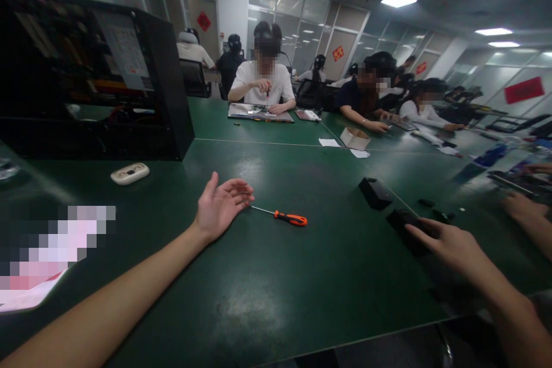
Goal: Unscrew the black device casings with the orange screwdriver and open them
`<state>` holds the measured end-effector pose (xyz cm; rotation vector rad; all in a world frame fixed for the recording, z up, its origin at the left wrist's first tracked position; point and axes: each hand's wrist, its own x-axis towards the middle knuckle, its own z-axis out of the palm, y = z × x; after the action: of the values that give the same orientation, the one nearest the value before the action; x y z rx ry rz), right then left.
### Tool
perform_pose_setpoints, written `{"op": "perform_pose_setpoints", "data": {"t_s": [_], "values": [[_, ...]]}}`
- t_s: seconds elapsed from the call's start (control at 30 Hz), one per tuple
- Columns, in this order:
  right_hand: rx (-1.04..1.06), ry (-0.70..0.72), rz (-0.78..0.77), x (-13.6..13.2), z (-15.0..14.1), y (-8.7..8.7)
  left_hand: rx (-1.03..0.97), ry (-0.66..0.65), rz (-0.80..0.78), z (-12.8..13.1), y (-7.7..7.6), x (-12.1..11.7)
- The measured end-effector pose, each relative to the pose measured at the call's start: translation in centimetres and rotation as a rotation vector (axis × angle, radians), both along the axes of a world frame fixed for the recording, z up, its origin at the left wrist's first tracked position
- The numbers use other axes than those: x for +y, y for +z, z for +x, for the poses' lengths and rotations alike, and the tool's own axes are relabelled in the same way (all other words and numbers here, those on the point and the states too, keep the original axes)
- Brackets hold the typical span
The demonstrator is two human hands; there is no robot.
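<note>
My left hand (pixel 222 207) rests on the green table, palm turned up, its fingers loosely spread with nothing in them. By its fingertips lies a screwdriver (pixel 291 218) with an orange and black handle, its metal shaft pointing at the hand. Over at the right, my right hand (pixel 452 244) has its thumb and fingers around a dark, box-like object (pixel 407 227), blurred and partly covered by the hand. Just beyond that object stands a small black box (pixel 375 192). Small black pieces (pixel 442 217) lie past the right hand.
An opened black computer case (pixel 170 86) stands at the left, with a pale oval case (pixel 130 173) before it. Across the table a person (pixel 263 86) works on a flat device. A white box (pixel 355 138) sits further back. Another person's hand (pixel 526 215) is at far right.
</note>
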<state>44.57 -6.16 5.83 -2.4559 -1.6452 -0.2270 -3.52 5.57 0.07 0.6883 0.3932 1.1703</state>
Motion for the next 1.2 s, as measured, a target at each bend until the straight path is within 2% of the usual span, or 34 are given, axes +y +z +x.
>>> {"op": "perform_pose_setpoints", "data": {"t_s": [0.1, 0.17, 0.23, 0.3, 0.37, 0.47, 0.53, 0.6, 0.67, 0.77, 0.83, 0.9, 0.97, 1.03, 1.2], "values": [[0.072, 0.032, -0.115, -0.4, -1.6, 0.8, 0.075, -0.003, 0.063, 0.5, -0.2, -0.2], [0.095, 0.113, -0.052, -0.5, -4.5, 1.6, 0.135, 0.003, 0.118, 0.8, -0.3, -0.5], [0.154, 0.301, 0.014, -0.6, -8.9, 2.4, 0.187, 0.024, 0.189, 1.1, -0.4, -0.8], [0.231, 0.602, 0.036, -0.3, -14.4, 2.7, 0.237, 0.067, 0.264, 1.3, -0.7, -1.1], [0.294, 0.857, -0.024, 0.5, -19.9, 2.5, 0.286, 0.115, 0.317, 1.2, -0.9, -1.3], [0.251, 1.053, -0.171, 2.8, -26.1, 1.2, 0.376, 0.143, 0.394, 0.9, -1.1, -1.6], [0.191, 1.13, -0.216, 4.5, -28.1, 0.2, 0.475, 0.122, 0.488, 0.7, -1.0, -1.8], [0.197, 1.218, -0.19, 6.2, -28.2, -0.5, 0.612, 0.087, 0.607, 0.5, -0.8, -2.0], [0.244, 1.264, -0.114, 7.5, -27.1, -1.0, 0.751, 0.07, 0.721, 0.3, -0.5, -2.2], [0.28, 1.148, 0.027, 9.0, -24.0, -1.8, 0.902, 0.072, 0.853, 0.3, 0.0, -2.5], [0.287, 1.093, -0.007, 9.7, -22.1, -2.5, 0.972, 0.057, 0.922, 0.2, 0.2, -2.7], [0.288, 1.106, -0.116, 10.0, -21.0, -3.0, 1.029, 0.031, 0.976, 0.2, 0.4, -2.8], [0.299, 1.123, -0.177, 10.0, -20.7, -3.3, 1.064, 0.008, 0.995, 0.2, 0.5, -2.9], [0.336, 1.105, -0.139, 9.8, -21.0, -3.2, 1.082, 0.009, 0.976, 0.3, 0.6, -3.1], [0.572, 1.012, 0.173, 9.2, -21.8, -2.1, 1.124, 0.064, 0.875, 0.7, 0.6, -3.3]]}}
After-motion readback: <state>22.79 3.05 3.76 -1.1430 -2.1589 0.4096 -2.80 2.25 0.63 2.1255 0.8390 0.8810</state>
